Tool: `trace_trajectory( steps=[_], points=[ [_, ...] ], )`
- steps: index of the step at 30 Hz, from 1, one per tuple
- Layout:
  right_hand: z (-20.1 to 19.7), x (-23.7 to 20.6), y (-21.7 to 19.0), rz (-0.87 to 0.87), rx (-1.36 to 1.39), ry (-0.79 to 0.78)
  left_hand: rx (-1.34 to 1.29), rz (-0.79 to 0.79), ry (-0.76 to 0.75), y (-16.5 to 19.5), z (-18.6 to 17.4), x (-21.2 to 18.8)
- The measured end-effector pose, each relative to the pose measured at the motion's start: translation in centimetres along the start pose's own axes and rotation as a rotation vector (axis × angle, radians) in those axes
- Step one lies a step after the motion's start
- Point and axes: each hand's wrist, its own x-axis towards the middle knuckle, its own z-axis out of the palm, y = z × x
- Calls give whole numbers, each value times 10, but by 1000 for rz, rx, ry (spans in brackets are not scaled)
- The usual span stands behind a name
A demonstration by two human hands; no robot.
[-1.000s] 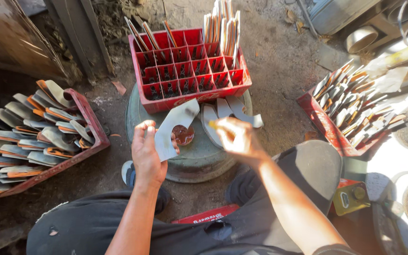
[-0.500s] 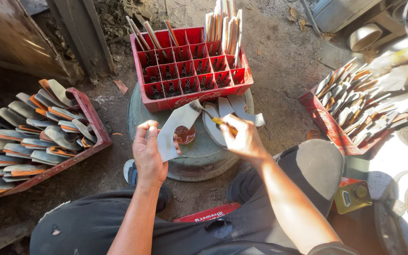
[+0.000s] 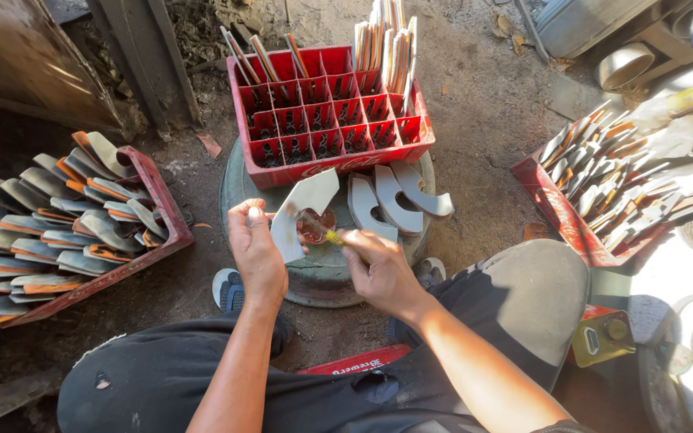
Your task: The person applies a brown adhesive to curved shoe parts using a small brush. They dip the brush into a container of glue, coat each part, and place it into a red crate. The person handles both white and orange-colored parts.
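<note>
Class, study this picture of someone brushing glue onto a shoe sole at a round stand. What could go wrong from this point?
1. The brush in the right hand might drip glue onto the left hand gripping the grey sole.
2. The small glue pot sits under the sole and could be knocked over.
3. The spare soles lean near the stand's edge and may slide off.

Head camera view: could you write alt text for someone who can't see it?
A seated person's left hand holds a curved grey sole piece while the right hand dips a small brush into a glue pot on a round stand. A red divided crate stands behind; trays of sole pieces flank both sides.
</note>
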Motion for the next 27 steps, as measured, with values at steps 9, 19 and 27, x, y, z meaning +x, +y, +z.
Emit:
trace_trajectory(
  steps=[9,19,27],
  points=[
    [-12,17,-15,223,57,-28,37,35,-104,5,2,-7],
    [-22,22,32,351,-48,60,-9,-6,-111,7,-2,-10],
    [-14,4,17,133,-30,86,-62,-73,-40,5,3,0]
  ],
)
